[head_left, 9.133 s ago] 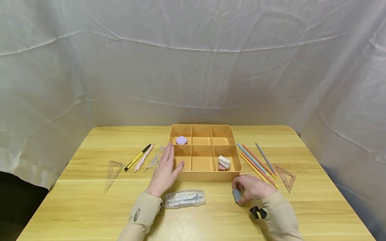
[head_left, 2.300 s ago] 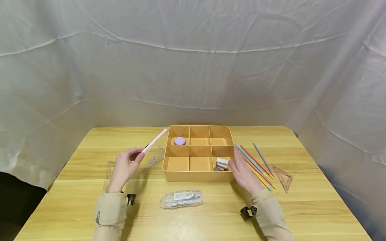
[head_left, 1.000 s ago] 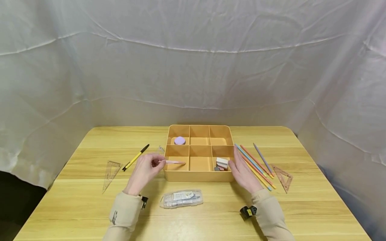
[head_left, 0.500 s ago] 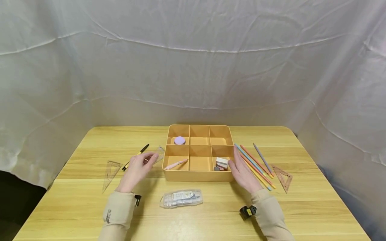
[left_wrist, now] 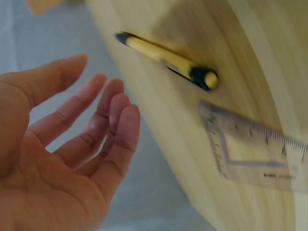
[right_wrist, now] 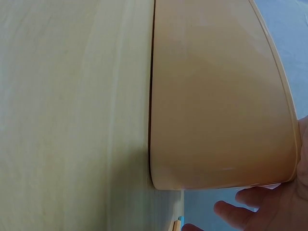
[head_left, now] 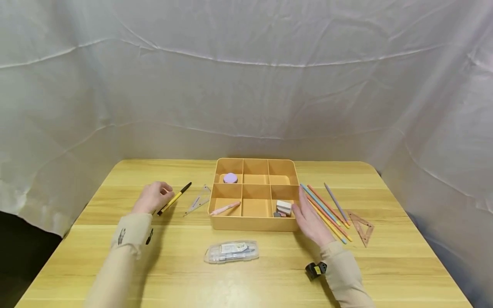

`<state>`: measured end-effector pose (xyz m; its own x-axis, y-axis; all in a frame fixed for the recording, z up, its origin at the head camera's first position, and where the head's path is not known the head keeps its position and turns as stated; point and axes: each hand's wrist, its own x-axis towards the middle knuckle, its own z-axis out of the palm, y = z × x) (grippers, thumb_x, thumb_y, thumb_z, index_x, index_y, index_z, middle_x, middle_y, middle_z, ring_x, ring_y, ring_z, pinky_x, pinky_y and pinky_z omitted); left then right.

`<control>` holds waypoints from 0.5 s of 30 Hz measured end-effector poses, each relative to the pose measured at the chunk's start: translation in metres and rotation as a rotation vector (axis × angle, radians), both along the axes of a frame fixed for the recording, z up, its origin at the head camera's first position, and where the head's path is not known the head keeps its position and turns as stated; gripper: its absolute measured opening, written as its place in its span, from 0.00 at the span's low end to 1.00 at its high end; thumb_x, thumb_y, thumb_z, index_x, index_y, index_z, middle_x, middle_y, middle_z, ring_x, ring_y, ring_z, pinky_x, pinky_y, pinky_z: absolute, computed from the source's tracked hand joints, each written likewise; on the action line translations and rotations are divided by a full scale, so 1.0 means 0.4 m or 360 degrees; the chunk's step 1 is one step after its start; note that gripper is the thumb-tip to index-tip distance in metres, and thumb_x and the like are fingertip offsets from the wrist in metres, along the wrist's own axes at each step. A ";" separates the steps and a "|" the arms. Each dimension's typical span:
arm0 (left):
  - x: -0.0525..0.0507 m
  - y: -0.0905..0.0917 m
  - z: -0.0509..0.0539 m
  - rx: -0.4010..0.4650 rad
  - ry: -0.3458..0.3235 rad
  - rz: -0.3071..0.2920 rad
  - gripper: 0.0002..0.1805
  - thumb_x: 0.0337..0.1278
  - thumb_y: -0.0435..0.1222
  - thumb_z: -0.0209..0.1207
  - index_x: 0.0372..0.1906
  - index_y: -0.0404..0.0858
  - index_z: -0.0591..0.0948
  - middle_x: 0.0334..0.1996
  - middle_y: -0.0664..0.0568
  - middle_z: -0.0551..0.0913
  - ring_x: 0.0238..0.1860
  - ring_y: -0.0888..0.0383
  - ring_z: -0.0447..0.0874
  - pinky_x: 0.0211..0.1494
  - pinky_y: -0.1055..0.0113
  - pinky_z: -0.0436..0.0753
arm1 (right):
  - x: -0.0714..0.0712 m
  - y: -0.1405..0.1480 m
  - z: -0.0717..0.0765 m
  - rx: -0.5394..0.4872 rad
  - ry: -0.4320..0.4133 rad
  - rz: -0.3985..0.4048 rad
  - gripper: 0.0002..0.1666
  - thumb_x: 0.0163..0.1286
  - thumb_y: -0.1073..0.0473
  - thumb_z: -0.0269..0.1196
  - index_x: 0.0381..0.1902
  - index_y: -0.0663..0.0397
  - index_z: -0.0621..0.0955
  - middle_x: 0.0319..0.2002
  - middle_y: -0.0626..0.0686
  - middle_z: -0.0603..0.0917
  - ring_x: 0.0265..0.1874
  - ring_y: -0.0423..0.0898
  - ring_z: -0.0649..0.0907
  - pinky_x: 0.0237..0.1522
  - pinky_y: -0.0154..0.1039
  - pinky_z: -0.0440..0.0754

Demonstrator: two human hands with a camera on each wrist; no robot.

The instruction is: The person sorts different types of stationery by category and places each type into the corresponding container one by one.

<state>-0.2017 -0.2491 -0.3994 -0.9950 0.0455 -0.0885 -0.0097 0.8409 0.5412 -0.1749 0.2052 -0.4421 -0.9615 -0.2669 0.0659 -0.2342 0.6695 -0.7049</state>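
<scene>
My left hand [head_left: 152, 197] hovers beside a yellow-and-black pen [head_left: 175, 198] on the table. Its fingers [left_wrist: 126, 130] are loosely bent, holding nothing, and the pen [left_wrist: 166, 58] lies apart from them in the left wrist view. A clear set square [left_wrist: 255, 151] shows near that pen; in the head view the forearm hides it. My right hand [head_left: 313, 220] rests with extended fingers against the right side of an orange six-compartment box [head_left: 254, 223]. Inside are a pink pen [head_left: 225, 208] at front left, erasers [head_left: 284, 207] at front right and a round lilac object [head_left: 230, 178] at back left.
A clear pencil case [head_left: 232, 251] lies in front of the box. Several coloured pencils [head_left: 327, 209] and a pinkish set square [head_left: 362, 227] are on the right. Another clear set square [head_left: 198, 199] lies between the yellow pen and the box.
My left hand lifted the pink pen, laid it in the box's front-left compartment, let go, and moved left to the yellow pen. Earlier, my right hand held a grey eraser, now in the box.
</scene>
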 end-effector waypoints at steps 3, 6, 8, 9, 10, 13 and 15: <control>-0.022 -0.008 0.006 -0.0039 -0.0091 -0.0005 0.16 0.66 0.38 0.60 0.48 0.27 0.82 0.46 0.32 0.84 0.45 0.41 0.83 0.47 0.50 0.83 | -0.001 0.001 0.000 -0.0007 0.0007 0.0003 0.38 0.85 0.56 0.36 0.79 0.67 0.34 0.81 0.66 0.33 0.80 0.66 0.42 0.80 0.64 0.41; -0.035 -0.012 0.013 -0.0086 -0.0163 -0.0023 0.14 0.62 0.39 0.65 0.42 0.31 0.83 0.42 0.36 0.84 0.41 0.46 0.80 0.41 0.58 0.80 | -0.002 0.001 -0.001 -0.0014 0.0009 0.0007 0.39 0.85 0.53 0.35 0.79 0.67 0.34 0.81 0.66 0.33 0.81 0.65 0.41 0.80 0.63 0.41; -0.039 -0.013 0.015 -0.0114 -0.0198 -0.0033 0.12 0.59 0.39 0.67 0.39 0.33 0.83 0.40 0.39 0.84 0.39 0.49 0.78 0.38 0.61 0.77 | -0.002 0.001 -0.002 -0.0015 0.0014 0.0009 0.39 0.85 0.53 0.35 0.79 0.67 0.34 0.81 0.66 0.33 0.81 0.65 0.42 0.80 0.63 0.41; -0.040 -0.013 0.015 -0.0120 -0.0215 -0.0032 0.11 0.59 0.39 0.68 0.38 0.33 0.83 0.39 0.40 0.84 0.38 0.49 0.77 0.37 0.62 0.77 | -0.002 0.001 -0.003 -0.0017 0.0012 0.0012 0.39 0.85 0.53 0.35 0.79 0.67 0.34 0.81 0.66 0.33 0.81 0.65 0.42 0.80 0.63 0.41; -0.040 -0.013 0.014 -0.0129 -0.0224 -0.0035 0.11 0.60 0.39 0.68 0.37 0.34 0.84 0.39 0.40 0.84 0.38 0.50 0.77 0.37 0.62 0.76 | -0.001 0.001 -0.003 -0.0017 0.0011 0.0013 0.39 0.85 0.53 0.35 0.79 0.67 0.34 0.81 0.66 0.33 0.80 0.65 0.42 0.80 0.63 0.41; -0.041 -0.015 0.006 -0.0136 -0.0245 -0.0042 0.10 0.62 0.39 0.66 0.38 0.34 0.85 0.41 0.39 0.86 0.38 0.51 0.78 0.38 0.62 0.77 | -0.001 0.001 -0.004 -0.0017 0.0009 0.0010 0.38 0.85 0.55 0.36 0.79 0.67 0.35 0.81 0.66 0.33 0.80 0.66 0.42 0.80 0.63 0.41; -0.043 -0.016 0.000 -0.0141 -0.0251 -0.0053 0.10 0.62 0.38 0.65 0.38 0.33 0.86 0.41 0.38 0.86 0.38 0.50 0.78 0.40 0.61 0.78 | 0.000 0.001 -0.004 -0.0011 0.0003 0.0006 0.38 0.85 0.54 0.36 0.79 0.67 0.35 0.81 0.65 0.33 0.81 0.65 0.42 0.80 0.63 0.41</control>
